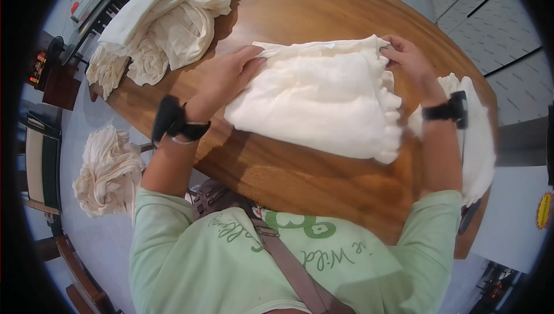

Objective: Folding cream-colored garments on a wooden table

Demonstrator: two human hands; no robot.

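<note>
A folded cream-white cloth [316,102] with a ruffled right edge lies on the wooden table [346,11] in front of me. My left hand [233,71] pinches its upper left corner between thumb and fingers. At the upper right corner, my right hand [402,54] grips the cloth's edge. A small pale tag shows near the middle of the top edge. Both wrists wear black bands with a device on them.
More cream cloth [181,24] is heaped at the table's far left. Another folded white cloth [476,141] lies at the right edge, beyond my right forearm. A crumpled cloth [108,171] is at lower left, beside the table. Pale panels [489,24] stand at the upper right.
</note>
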